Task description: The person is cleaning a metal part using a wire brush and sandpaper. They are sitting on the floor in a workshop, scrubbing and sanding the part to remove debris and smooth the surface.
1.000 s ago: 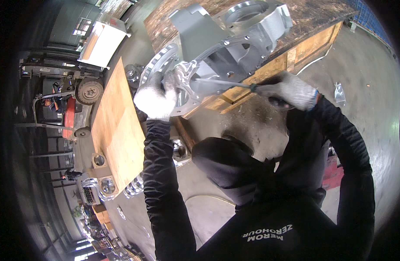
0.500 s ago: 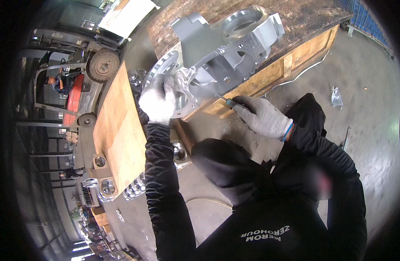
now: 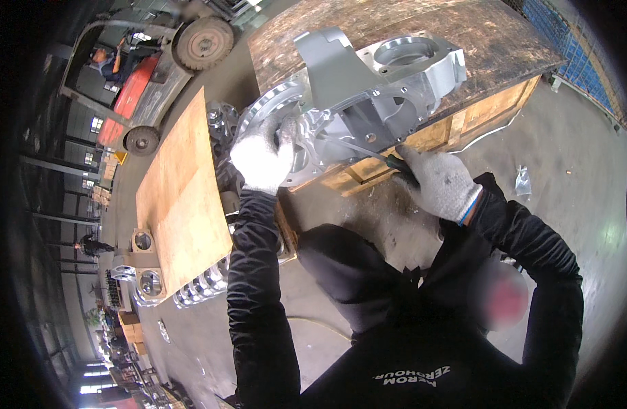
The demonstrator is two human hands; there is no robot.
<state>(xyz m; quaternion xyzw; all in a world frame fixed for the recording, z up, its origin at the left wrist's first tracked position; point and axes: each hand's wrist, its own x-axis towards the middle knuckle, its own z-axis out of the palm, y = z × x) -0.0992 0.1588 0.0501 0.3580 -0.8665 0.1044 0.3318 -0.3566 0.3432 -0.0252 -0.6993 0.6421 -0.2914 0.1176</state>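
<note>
A large silver-grey metal casting [image 3: 337, 75] with round bored openings lies on a worn wooden crate [image 3: 497, 34]. My gloved left hand [image 3: 262, 158] is closed on its near left part, beside the big machined ring. My gloved right hand [image 3: 441, 183] grips the dark green handle of a hand tool with a long thin metal shaft [image 3: 360, 148]. That shaft points left across the lower edge of the casting, and its tip reaches the pocketed area near my left hand. Whether the tool is a file or a screwdriver I cannot tell.
To the left, a plywood sheet [image 3: 180, 198] covers more metal castings [image 3: 205, 281]. A forklift [image 3: 139, 85] with a person [image 3: 109, 65] in it stands beyond. Blue mesh [image 3: 576, 58] is at the far right. A small plastic bag [image 3: 523, 180] lies on the floor.
My view has shifted, so the casting sits lower and further right. My right hand has turned, and more of the tool's shaft now shows against the casting. The left hand keeps its hold.
</note>
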